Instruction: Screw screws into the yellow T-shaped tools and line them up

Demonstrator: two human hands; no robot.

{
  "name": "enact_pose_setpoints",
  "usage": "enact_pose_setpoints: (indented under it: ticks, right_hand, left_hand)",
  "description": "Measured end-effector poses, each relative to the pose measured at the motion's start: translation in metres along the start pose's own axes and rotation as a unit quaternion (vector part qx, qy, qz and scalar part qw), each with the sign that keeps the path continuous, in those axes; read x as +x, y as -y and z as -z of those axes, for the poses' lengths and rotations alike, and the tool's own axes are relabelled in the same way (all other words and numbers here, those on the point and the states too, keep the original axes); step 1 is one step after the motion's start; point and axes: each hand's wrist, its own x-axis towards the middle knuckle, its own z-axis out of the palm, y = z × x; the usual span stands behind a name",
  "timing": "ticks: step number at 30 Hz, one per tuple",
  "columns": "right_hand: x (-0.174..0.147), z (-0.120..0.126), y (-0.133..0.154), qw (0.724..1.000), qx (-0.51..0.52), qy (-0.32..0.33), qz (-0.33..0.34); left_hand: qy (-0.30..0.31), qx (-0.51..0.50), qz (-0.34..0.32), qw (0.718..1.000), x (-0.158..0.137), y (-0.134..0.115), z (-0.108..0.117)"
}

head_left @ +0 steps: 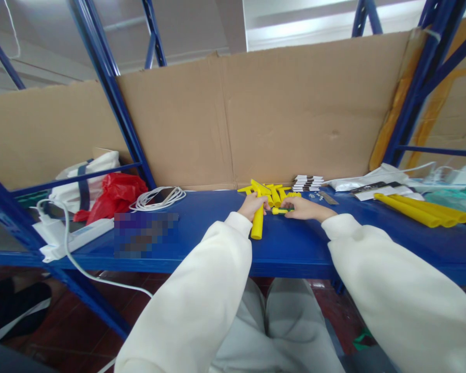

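My left hand (250,205) is closed around a yellow tube (257,226), whose lower end points toward me over the blue shelf. Just to the right, my right hand (302,208) has its fingers closed on a small yellow-and-dark piece (280,211); its exact kind is too small to make out. Behind both hands lies a pile of yellow T-shaped plastic parts (259,187), partly hidden by my fingers. Small metal pieces (314,196) and a flat grey metal strip (328,198) rest beyond my right hand.
Stacked white-and-black boxes (308,183) stand against the cardboard panel (295,114). Several yellow tubes (421,210) lie at the right. To the left are a coiled white cable (159,199), a red plastic bag (118,194) and a power strip (81,238) on the blue shelf (209,228).
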Motion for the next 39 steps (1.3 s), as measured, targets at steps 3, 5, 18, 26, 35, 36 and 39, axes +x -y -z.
enact_pose_setpoints:
  ticks: [3,5,18,26,35,36,39]
  right_hand:
    - [0.005,-0.004,0.006,0.995,0.088,-0.036,0.017]
    - [0.008,-0.007,0.011,0.988,0.146,-0.055,0.010]
    - [0.006,-0.008,0.015,0.959,0.274,-0.064,-0.021]
    - [0.004,-0.005,0.018,0.951,0.298,-0.081,-0.030]
    - [0.006,-0.007,0.015,0.947,0.303,-0.099,-0.031]
    - [0.006,-0.007,0.016,0.949,0.299,-0.101,-0.030]
    - [0.007,-0.003,0.013,0.952,0.286,-0.107,-0.029]
  left_hand:
    - [0.025,0.010,-0.003,1.000,-0.003,-0.001,-0.005]
    - [0.038,-0.001,-0.010,0.999,-0.004,-0.001,-0.008]
    - [0.058,-0.026,-0.028,0.998,-0.006,0.001,-0.013]
    - [0.074,-0.034,-0.034,0.996,-0.009,-0.002,-0.013]
    - [0.070,-0.044,-0.028,0.996,-0.011,-0.003,-0.015]
    - [0.065,-0.043,-0.026,0.997,-0.011,-0.003,-0.015]
    - [0.040,-0.039,-0.015,0.998,-0.010,-0.003,-0.013]
